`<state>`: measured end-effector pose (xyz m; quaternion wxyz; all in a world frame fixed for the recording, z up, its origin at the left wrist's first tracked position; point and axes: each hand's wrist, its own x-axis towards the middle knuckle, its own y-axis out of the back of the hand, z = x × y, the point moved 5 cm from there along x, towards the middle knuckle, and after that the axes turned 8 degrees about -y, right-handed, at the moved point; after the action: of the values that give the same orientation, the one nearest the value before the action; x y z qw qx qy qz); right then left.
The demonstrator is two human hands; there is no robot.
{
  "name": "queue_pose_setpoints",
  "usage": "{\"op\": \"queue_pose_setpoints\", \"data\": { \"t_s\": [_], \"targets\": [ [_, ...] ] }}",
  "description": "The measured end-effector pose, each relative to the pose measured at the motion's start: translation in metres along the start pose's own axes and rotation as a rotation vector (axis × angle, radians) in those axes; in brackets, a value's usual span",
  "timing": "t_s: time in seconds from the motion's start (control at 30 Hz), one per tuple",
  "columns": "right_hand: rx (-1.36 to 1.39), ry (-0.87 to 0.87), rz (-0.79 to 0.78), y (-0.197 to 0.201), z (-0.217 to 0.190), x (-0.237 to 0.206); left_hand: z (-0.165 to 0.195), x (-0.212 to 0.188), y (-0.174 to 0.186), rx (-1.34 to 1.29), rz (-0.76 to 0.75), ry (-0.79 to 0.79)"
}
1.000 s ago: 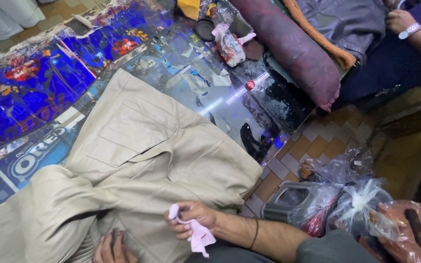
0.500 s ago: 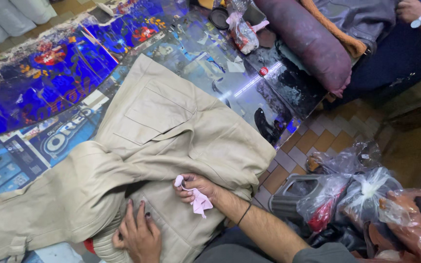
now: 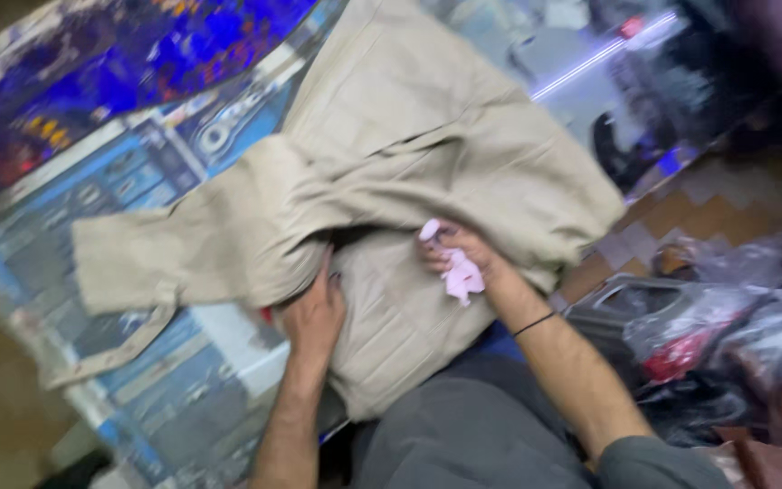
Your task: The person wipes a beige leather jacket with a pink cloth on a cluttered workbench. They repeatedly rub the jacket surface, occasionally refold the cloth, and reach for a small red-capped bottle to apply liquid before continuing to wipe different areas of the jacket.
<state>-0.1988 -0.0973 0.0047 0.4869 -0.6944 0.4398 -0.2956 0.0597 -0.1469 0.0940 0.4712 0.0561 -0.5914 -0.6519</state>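
We hold a small pink cloth (image 3: 460, 274) in our right hand (image 3: 452, 252); the grip is closed around it, with part of the cloth hanging out below the fingers. That hand rests on the beige garment (image 3: 427, 154), close under a thick fold of it. Just to the left of the grip, our left hand (image 3: 314, 312) lies flat on the same garment, fingers pushed under the fold, holding nothing that we can see. A dark band (image 3: 533, 323) circles the right wrist, just behind the grip. The garment spreads outward from both hands across the surface (image 3: 92, 118), which is covered in blue printed sheeting, and one sleeve reaches far to the left. Nearer us than the grip is our grey-clad lap (image 3: 481, 435). To the right of the grip, clear plastic bags (image 3: 726, 335) lie on the floor, blurred.
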Motion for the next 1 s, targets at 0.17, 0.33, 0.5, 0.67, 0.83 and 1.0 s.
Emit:
{"op": "queue_pose_setpoints", "data": {
  "t_s": [0.17,0.33,0.5,0.67,0.83,1.0],
  "targets": [
    [-0.056,0.018,-0.02,0.005,0.003,0.0,-0.014,-0.006,0.005,0.002,0.068,-0.025],
    [-0.074,0.052,0.094,-0.001,0.002,-0.001,-0.006,0.005,0.018,-0.03,0.047,-0.008],
    [-0.119,0.006,0.067,-0.005,0.004,0.001,0.003,0.004,-0.003,-0.427,-0.167,0.289],
    [-0.124,0.0,0.113,0.006,0.002,0.0,-0.006,0.015,-0.067,-1.043,-0.081,0.301],
    [-0.214,0.057,0.298,0.006,0.02,-0.007,-0.051,0.002,-0.129,-1.181,-0.177,0.623],
    [-1.171,0.313,0.603,-0.028,0.062,-0.016,-0.052,-0.001,-0.132,-1.4,-0.12,0.551]
  ]
}}
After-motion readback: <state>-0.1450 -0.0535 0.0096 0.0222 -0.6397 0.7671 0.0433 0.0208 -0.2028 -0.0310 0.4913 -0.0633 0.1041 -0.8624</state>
